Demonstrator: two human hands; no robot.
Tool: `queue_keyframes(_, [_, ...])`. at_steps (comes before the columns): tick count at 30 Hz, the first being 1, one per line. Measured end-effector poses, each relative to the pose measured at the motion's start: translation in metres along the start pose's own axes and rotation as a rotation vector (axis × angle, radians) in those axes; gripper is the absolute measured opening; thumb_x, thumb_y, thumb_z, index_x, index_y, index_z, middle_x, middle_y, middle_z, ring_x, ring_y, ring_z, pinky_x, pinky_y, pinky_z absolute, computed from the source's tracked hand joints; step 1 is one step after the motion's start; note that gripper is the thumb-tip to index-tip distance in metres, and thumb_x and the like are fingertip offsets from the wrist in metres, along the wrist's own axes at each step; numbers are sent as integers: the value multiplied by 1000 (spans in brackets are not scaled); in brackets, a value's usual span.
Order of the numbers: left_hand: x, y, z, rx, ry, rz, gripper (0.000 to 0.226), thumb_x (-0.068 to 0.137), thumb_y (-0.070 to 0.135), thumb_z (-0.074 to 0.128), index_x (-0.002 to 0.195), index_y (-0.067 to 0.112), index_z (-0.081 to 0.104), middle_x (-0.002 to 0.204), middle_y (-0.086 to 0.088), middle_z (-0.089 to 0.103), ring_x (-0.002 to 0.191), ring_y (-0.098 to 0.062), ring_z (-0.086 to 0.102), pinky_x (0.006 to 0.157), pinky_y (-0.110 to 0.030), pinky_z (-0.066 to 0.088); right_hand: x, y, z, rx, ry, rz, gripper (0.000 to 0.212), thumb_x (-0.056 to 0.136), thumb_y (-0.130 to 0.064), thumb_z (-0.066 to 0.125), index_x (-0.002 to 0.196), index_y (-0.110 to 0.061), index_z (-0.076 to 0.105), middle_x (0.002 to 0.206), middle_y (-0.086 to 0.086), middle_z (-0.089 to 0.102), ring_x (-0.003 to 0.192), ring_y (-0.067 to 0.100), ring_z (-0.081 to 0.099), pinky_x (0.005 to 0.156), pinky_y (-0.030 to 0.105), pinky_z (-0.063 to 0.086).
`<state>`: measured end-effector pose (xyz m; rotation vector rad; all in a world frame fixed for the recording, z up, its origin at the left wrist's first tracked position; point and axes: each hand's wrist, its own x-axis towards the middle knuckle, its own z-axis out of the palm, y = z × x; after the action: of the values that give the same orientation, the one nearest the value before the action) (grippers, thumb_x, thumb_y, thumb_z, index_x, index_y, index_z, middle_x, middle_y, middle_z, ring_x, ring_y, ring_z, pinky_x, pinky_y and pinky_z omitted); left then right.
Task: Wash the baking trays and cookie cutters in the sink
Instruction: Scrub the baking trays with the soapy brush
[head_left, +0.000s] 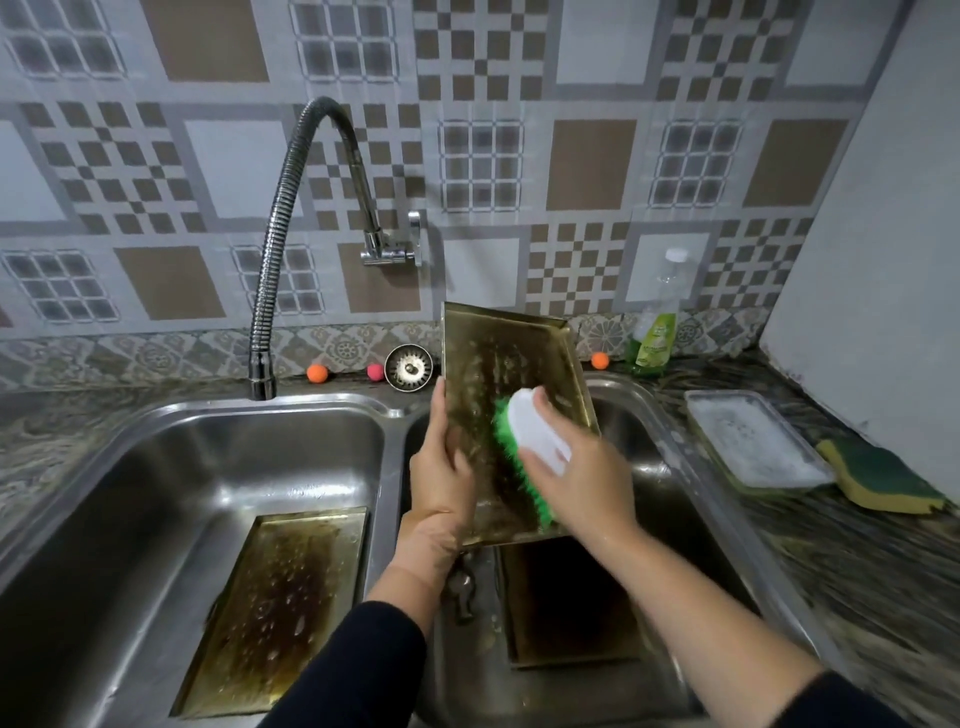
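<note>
Slippage was the risk we saw: our left hand (441, 467) gripped the upright baking tray (511, 415) by one wet edge, fingers curled behind it, above the right basin of the sink (395, 415), while our right hand (576, 467) wrapped round the scrubbing brush (524, 441) and pressed its green bristles against the greasy face. We judged a hard stroke could twist the tray loose onto the second tray (566, 603) lying below. A third tray (275, 603) lay in the left basin, unwashed. We saw no cookie cutters
</note>
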<state>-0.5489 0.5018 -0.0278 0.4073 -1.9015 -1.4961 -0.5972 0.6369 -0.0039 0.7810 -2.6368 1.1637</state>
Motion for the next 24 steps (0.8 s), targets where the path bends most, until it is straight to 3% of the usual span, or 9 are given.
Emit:
queue_keyframes(4, [-14, 17, 19, 24, -92, 42, 81, 83, -20, 32, 147, 29, 28, 109, 49, 39, 103, 36, 36, 100, 2, 22, 76, 6, -37, -35, 144, 119, 60, 90, -37, 60, 144, -39, 34, 126, 4, 63, 103, 25, 62, 77, 31, 50])
queue_keyframes(7, [-13, 23, 29, -16, -68, 57, 78, 84, -20, 33, 147, 27, 30, 117, 44, 38, 109, 34, 34, 103, 0, 21, 95, 12, -47, -35, 165, 152, 61, 90, -38, 59, 145, -39, 32, 134, 2, 57, 109, 25, 59, 79, 31, 49])
queue_keyframes(9, [-9, 21, 26, -22, -19, 39, 78, 85, -19, 33, 147, 28, 30, 117, 43, 39, 108, 34, 35, 103, 0, 23, 71, 15, -39, -30, 130, 165, 63, 89, -37, 61, 144, -42, 32, 123, 0, 62, 99, 21, 62, 70, 24, 49])
queue_keyframes(11, [-5, 18, 19, 4, 26, 25, 79, 85, -18, 34, 147, 29, 30, 111, 43, 42, 102, 36, 37, 96, 6, 25, 30, 18, -26, -22, 98, 153, 64, 88, -35, 63, 143, -42, 32, 94, -6, 62, 80, 13, 58, 54, 7, 36])
queue_keyframes(16, [-10, 23, 21, 64, 11, 18, 73, 92, -7, 40, 147, 37, 21, 102, 42, 42, 88, 38, 40, 83, 10, 27, 8, 4, -8, 77, 115, 67, 64, 87, -36, 65, 144, -38, 35, 94, -3, 69, 69, 5, 52, 58, 16, 38])
queue_keyframes(18, [-16, 23, 32, 95, -47, 29, 77, 90, -7, 40, 146, 43, 23, 107, 34, 45, 87, 35, 43, 85, 7, 29, 40, -16, -14, 72, 133, 37, 62, 89, -34, 63, 144, -36, 35, 93, -3, 68, 66, 4, 53, 58, 14, 36])
queue_keyframes(20, [-22, 22, 40, 149, -58, 14, 80, 90, -5, 40, 145, 49, 20, 106, 24, 52, 82, 27, 50, 84, -1, 34, 69, -34, -23, 126, 138, 53, 62, 89, -30, 63, 145, -35, 35, 118, -3, 65, 92, 11, 62, 72, 14, 39])
queue_keyframes(22, [-23, 23, 40, 220, -32, 3, 82, 90, 0, 39, 142, 58, 13, 101, 11, 65, 78, 9, 59, 85, -14, 42, 86, -44, -31, 220, 164, 102, 64, 88, -28, 63, 145, -36, 35, 136, -6, 54, 110, 19, 58, 80, 22, 41])
queue_keyframes(24, [-19, 27, 35, 299, 1, -7, 81, 92, 7, 40, 138, 63, 4, 91, 2, 69, 78, -9, 62, 83, -28, 49, 87, -47, -36, 257, 224, 131, 64, 87, -30, 60, 144, -40, 31, 135, -5, 52, 106, 22, 56, 78, 28, 45])
